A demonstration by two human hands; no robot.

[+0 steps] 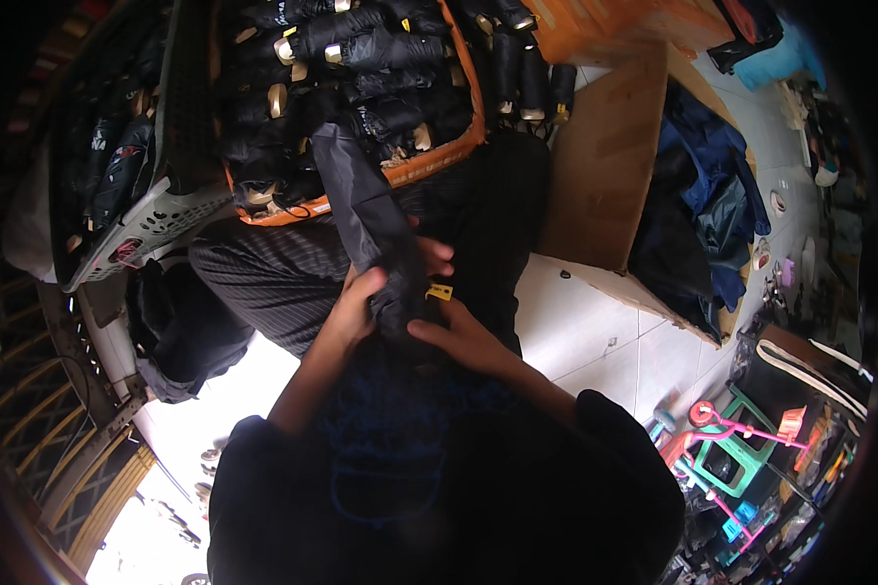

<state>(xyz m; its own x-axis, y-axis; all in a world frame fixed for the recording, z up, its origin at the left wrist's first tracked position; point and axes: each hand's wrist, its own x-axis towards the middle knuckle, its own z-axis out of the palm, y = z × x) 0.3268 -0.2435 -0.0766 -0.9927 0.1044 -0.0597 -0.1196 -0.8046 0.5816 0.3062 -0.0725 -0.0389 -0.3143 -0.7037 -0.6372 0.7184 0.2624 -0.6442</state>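
In front of my chest I hold a black folded umbrella (395, 239) upright, its slack fabric sleeve reaching away toward an orange crate (351, 195). My left hand (351, 304) is wrapped round the umbrella's left side, with fingertips showing on the far side. Lower down, my right hand (451, 331) grips the near end, thumb laid over the fabric. A small yellow tag (440, 292) sticks out beside the right fingers. The near end is dark against my shirt and hard to make out.
Many black wrapped umbrellas (390, 51) with pale ends fill the orange crate. At left stands a grey crate (161, 219) of similar umbrellas. An open cardboard box (600, 166) with dark cloth is at right, near a green stool (751, 439). My crossed legs (268, 268) lie beneath.
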